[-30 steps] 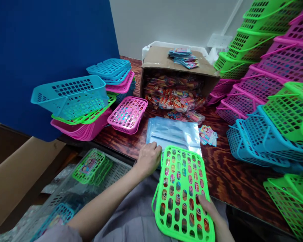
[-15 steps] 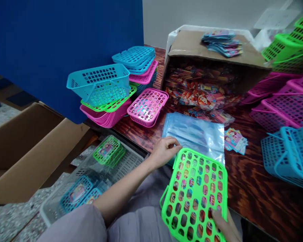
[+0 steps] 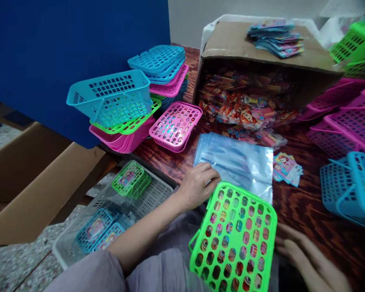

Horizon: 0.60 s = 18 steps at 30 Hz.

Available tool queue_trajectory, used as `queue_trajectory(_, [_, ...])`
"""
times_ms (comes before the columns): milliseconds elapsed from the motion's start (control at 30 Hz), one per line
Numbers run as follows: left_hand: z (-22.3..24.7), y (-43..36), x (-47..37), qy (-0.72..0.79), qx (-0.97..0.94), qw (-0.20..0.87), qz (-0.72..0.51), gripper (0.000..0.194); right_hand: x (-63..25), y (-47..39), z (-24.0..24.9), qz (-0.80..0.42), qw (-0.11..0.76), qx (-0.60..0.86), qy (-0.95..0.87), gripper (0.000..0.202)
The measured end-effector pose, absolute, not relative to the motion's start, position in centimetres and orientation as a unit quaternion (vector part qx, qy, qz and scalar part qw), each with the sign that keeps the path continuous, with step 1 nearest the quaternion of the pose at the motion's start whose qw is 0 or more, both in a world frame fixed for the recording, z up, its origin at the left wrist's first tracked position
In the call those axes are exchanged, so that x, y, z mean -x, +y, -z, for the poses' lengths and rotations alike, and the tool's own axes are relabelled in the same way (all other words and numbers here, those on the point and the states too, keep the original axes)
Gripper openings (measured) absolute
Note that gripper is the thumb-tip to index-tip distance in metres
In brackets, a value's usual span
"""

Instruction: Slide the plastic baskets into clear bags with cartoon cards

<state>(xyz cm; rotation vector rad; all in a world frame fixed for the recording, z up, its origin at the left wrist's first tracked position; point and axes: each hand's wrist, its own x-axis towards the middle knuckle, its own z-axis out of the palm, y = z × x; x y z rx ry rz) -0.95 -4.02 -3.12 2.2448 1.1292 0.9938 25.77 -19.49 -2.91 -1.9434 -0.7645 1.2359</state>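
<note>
A green lidded basket [image 3: 235,239] with small colourful packets showing through its holes is tilted over my lap. My left hand [image 3: 200,182] pinches its upper left corner. Beside the basket's right edge is my right hand [image 3: 307,255], fingers apart and a little blurred, with nothing in it. Just beyond the basket lies a stack of clear plastic bags [image 3: 235,160] on the wooden table [image 3: 304,211]. Printed cards [image 3: 287,168] lie to the right of the bags.
A pink filled basket [image 3: 176,125] and stacked baskets [image 3: 118,97] stand at the left. Behind is a carton [image 3: 231,42] of packets. More baskets [image 3: 349,182] are on the right. A grey crate [image 3: 158,194] and an open cardboard box [image 3: 42,178] sit lower left.
My right hand has let go of the green basket's lower right side and moved right, opening. My left hand stays at the corner. The view has shifted slightly.
</note>
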Motion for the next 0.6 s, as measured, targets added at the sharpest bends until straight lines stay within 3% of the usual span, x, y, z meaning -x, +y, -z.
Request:
queue_trajectory(67, [3.1, -3.8, 0.9, 0.395, -0.824, 0.203, -0.352, 0.02, -24.6, -16.5, 1.3, -0.318, 0.33, 0.759, -0.463, 0.032])
queue_trajectory(133, [3.0, -3.6, 1.0, 0.391, -0.831, 0.199, -0.344, 0.019, -22.9, -13.6, 0.1, -0.191, 0.315, 0.703, -0.608, 0.037])
queue_trajectory(200, [2.8, -3.4, 1.1, 0.391, -0.83, 0.203, -0.341, 0.02, -21.2, -11.4, -0.5, -0.138, 0.296, 0.643, -0.693, 0.033])
queue_trajectory(300, [2.6, -3.3, 1.3, 0.389, -0.823, 0.226, -0.346, 0.02, -19.8, -9.7, -0.6, -0.163, 0.27, 0.603, -0.733, 0.018])
queue_trajectory(467, [2.2, -2.9, 1.4, 0.377, -0.821, 0.259, -0.342, 0.019, -20.8, -9.2, -0.6, -0.252, 0.271, 0.606, -0.704, 0.02])
queue_trajectory(600, [1.6, -1.8, 1.3, 0.361, -0.859, 0.204, -0.3, 0.018, -21.9, -8.7, -0.5, -0.313, 0.281, 0.61, -0.672, 0.024])
